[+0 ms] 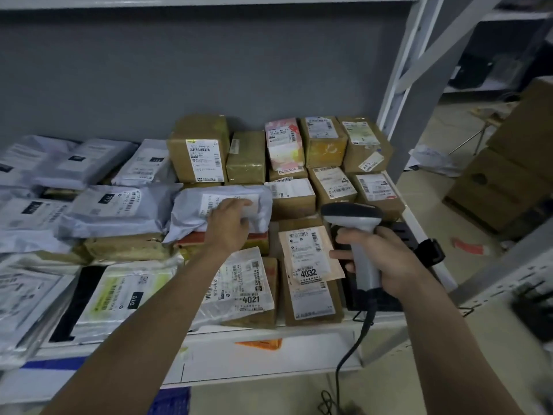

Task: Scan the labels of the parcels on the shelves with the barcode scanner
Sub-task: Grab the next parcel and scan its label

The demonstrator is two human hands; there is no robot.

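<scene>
The fingers [239, 203] of the left hand [229, 223] are lying on the white label [218, 202] of a grey bag [191, 215], with the thumb side curling over the near edge of the bag, so the hand is holding it lightly from above. The fingers of the right hand [386, 259] are wrapping around the grip of the scanner [359, 235], and the index finger is reaching across the front of the grip. The scanner is standing upright in the hand, its dark head pointing to the left and forward, above the brown boxes. Its black cable [350, 354] is hanging down in front of the shelf [269, 351].

The grey bag is lying in the middle of the shelf, on top of other parcels, with its label facing up. Just beside the scanner a box is carrying a label with the number 4032 [308, 272], and to the left of it a parcel is showing 4021 [250, 299]. Behind them more brown boxes [329, 163] are standing in rows against the grey back wall [179, 70]. On the left side many grey bags [98, 205] are lying in piles. To the right of the shelf, big cartons [508, 175] are standing on the floor.
</scene>
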